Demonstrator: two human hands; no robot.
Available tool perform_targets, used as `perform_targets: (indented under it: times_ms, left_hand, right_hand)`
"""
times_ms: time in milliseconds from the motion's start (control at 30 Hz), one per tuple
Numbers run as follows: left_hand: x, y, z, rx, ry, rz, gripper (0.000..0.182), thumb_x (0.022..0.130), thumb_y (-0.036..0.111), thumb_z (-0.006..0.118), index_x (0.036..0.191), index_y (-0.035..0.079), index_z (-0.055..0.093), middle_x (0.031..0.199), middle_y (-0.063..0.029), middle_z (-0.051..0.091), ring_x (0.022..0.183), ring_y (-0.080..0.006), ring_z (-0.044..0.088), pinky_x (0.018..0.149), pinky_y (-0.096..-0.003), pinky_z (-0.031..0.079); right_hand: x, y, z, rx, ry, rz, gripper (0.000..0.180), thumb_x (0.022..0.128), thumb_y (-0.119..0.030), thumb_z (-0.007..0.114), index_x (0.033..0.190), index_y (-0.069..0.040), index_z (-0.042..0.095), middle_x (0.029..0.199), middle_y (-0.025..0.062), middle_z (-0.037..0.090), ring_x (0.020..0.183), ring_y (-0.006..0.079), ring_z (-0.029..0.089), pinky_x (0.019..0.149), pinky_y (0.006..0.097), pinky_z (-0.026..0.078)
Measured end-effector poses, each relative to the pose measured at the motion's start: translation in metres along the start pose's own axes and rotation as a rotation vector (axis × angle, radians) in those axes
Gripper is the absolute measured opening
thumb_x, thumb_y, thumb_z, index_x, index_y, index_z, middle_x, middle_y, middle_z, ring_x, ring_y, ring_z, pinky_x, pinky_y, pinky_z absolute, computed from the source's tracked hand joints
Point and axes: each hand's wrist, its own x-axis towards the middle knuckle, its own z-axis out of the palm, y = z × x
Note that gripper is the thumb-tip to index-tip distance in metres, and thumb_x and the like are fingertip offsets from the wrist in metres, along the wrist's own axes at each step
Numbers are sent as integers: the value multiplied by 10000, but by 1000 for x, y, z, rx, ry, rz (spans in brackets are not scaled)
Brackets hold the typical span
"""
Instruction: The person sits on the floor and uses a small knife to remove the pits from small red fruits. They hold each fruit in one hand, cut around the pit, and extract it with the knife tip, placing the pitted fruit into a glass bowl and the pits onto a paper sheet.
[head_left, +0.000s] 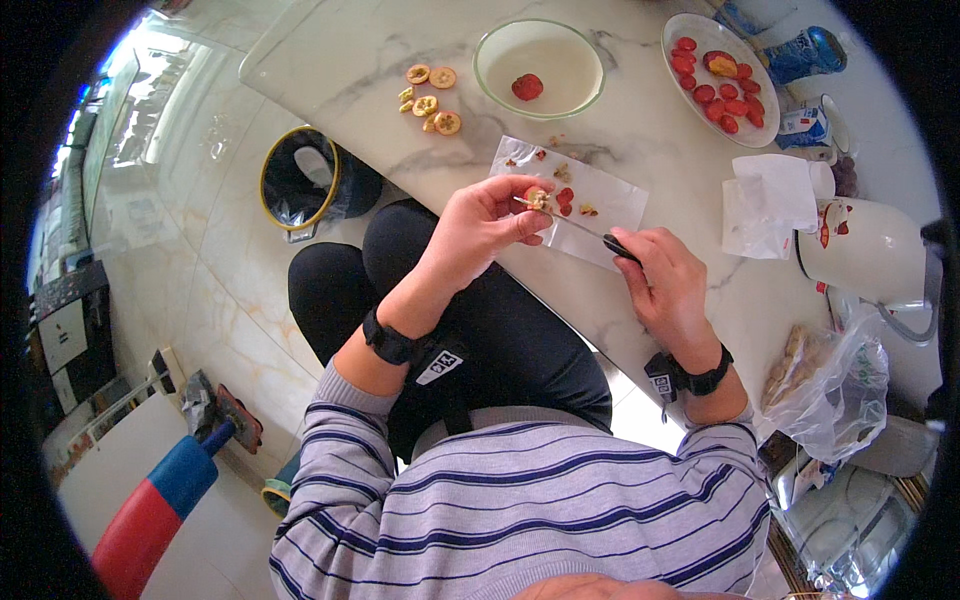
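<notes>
My left hand (491, 217) pinches a small cut piece of red fruit (537, 198), its pale inside facing up; it looks like hawthorn. In my right hand (667, 277) is the black handle of a thin knife (577, 225), whose blade reaches to the fruit between my left fingers. Below both hands lies a white paper sheet (622, 202) with red skin bits (565, 201) and pale core scraps (562, 173). Farther up the table, several cut fruit rounds (425, 106) show seeded centres. A glass bowl (480, 71) holds liquid and one red fruit (527, 87).
A white plate (671, 52) of small red fruits stands at the upper right. A white kettle (862, 251), crumpled white paper (772, 187) and a clear plastic bag (840, 397) line the right. A yellow-rimmed bin (264, 184) stands on the floor beside the marble-patterned table (330, 67).
</notes>
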Motion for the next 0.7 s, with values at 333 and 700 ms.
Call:
perform_targets:
  times_ms: [333, 700]
  left_hand:
    - [-4, -1, 6, -110, 15, 86, 335, 902, 54, 686, 1229, 10, 631, 1042, -41, 670, 900, -95, 646, 788, -260, 582]
    - [-6, -10, 10, -125, 113, 113, 365, 897, 98, 705, 1233, -18, 627, 1027, -37, 663, 885, -94, 647, 786, -262, 587]
  right_hand:
    - [0, 0, 6, 15, 21, -28, 352, 792, -67, 737, 1131, -92, 643, 930, 107, 655, 787, 291, 649, 653, 378, 534]
    - [-2, -3, 6, -128, 72, -104, 341, 763, -66, 760, 1088, -75, 657, 924, 72, 674, 768, 254, 653, 623, 346, 524]
